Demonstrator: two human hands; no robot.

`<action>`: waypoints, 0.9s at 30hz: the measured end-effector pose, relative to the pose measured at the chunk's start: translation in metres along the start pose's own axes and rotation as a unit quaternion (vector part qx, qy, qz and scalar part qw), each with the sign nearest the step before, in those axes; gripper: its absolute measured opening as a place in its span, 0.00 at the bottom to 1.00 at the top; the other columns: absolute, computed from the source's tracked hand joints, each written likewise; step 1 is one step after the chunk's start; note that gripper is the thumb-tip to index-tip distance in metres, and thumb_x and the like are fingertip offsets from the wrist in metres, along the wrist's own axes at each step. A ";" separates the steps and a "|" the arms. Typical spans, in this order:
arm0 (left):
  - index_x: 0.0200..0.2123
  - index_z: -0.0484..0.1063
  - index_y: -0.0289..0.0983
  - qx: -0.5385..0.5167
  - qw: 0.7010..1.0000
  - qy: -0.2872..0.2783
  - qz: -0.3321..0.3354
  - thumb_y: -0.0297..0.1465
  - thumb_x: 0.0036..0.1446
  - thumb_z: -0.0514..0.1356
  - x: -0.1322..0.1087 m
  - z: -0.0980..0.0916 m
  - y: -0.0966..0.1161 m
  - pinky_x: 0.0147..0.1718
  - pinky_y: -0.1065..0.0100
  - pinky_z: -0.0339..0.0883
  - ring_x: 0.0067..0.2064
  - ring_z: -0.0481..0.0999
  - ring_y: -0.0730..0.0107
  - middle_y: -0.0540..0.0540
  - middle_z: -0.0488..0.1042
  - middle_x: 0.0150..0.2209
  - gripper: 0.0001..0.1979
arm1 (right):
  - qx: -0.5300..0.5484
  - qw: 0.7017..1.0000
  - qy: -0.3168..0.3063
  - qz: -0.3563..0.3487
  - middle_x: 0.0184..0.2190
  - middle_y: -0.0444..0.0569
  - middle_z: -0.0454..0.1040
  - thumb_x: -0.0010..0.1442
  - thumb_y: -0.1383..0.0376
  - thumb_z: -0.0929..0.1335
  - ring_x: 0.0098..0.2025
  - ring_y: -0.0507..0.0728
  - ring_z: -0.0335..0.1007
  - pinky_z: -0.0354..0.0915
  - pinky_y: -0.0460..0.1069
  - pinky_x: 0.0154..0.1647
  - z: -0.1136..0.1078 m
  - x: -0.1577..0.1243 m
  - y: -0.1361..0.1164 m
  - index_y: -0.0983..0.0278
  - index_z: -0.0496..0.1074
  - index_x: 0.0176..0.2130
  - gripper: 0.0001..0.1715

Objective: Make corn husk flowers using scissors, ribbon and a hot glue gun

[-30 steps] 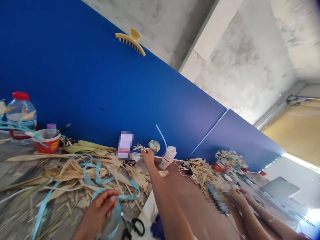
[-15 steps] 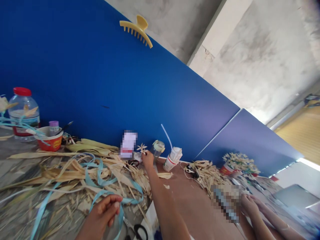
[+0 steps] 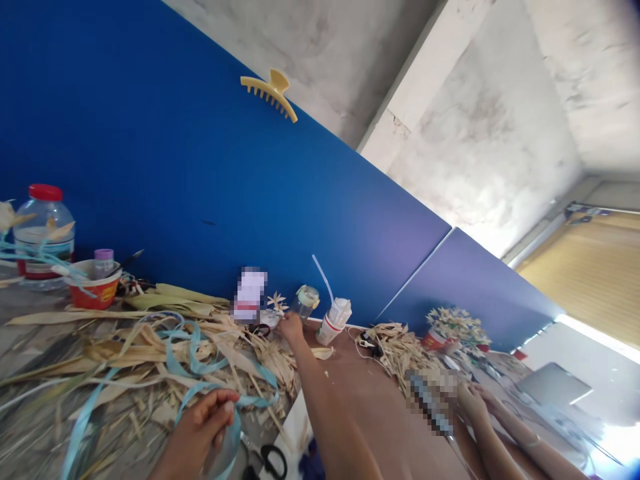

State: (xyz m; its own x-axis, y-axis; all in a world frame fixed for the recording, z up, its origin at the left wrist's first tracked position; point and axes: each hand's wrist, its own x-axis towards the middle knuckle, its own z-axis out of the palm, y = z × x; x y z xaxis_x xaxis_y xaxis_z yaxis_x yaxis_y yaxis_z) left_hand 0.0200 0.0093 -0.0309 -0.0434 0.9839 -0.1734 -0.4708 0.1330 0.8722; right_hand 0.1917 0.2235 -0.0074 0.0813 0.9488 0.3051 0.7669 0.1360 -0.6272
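My right hand reaches to the back of the table with its fingers drawn together, low beside a small pale flower of dry husk. Under the flower is a clear plastic container. What those fingertips touch is too small to make out. Closer to me, my left hand hovers over the husk litter, fingers curled and thumb against them; anything inside is hidden. Light blue ribbon loops behind and beside it. Black-handled scissors lie to its right.
Dry husks cover the left. Along the blue partition stand a red-capped bottle, a red tub, a phone, a glass jar and a cup with a straw. Another person's hands are at right.
My right hand has slid a little down from the flower, which stays beside the phone. My left hand keeps its curled shape. The view has shifted slightly.
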 end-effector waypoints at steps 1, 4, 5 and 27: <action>0.28 0.75 0.36 -0.003 1.000 0.004 -0.002 0.48 0.32 0.71 -0.001 0.001 0.001 0.17 0.74 0.51 0.17 0.59 0.79 0.53 0.66 0.17 0.23 | -0.015 1.000 0.003 -0.003 0.22 0.54 0.75 0.45 0.77 0.65 0.29 0.61 0.73 0.63 0.50 0.30 -0.006 -0.003 -0.002 0.65 0.74 0.24 0.10; 0.26 0.76 0.38 -0.006 1.000 0.013 -0.002 0.48 0.32 0.70 -0.001 0.003 0.003 0.17 0.72 0.49 0.17 0.56 0.77 0.54 0.63 0.15 0.22 | -0.067 0.997 0.024 -0.020 0.28 0.59 0.76 0.50 0.74 0.65 0.34 0.64 0.74 0.64 0.53 0.36 -0.026 -0.007 -0.015 0.67 0.76 0.28 0.10; 0.26 0.76 0.38 -0.001 1.000 0.016 0.002 0.48 0.34 0.70 -0.001 0.003 0.003 0.17 0.71 0.48 0.16 0.55 0.77 0.54 0.62 0.15 0.21 | -0.081 0.996 0.033 -0.035 0.32 0.61 0.77 0.53 0.72 0.64 0.37 0.64 0.74 0.64 0.54 0.39 -0.033 -0.006 -0.021 0.67 0.77 0.33 0.11; 0.27 0.73 0.36 0.051 0.999 0.012 -0.017 0.56 0.33 0.65 0.003 0.002 -0.003 0.15 0.73 0.44 0.15 0.50 0.79 0.58 0.54 0.12 0.28 | -0.473 0.852 -0.155 -0.160 0.41 0.64 0.77 0.45 0.67 0.73 0.51 0.69 0.69 0.56 0.58 0.48 -0.009 0.046 -0.103 0.71 0.73 0.45 0.26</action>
State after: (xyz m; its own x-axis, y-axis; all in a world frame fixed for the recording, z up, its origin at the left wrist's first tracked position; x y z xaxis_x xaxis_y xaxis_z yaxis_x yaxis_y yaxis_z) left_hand 0.0233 0.0125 -0.0336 -0.0509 0.9755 -0.2139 -0.3811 0.1790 0.9070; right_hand 0.1221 0.2508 0.0772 -0.2882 0.9559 0.0558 0.9002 0.2506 0.3562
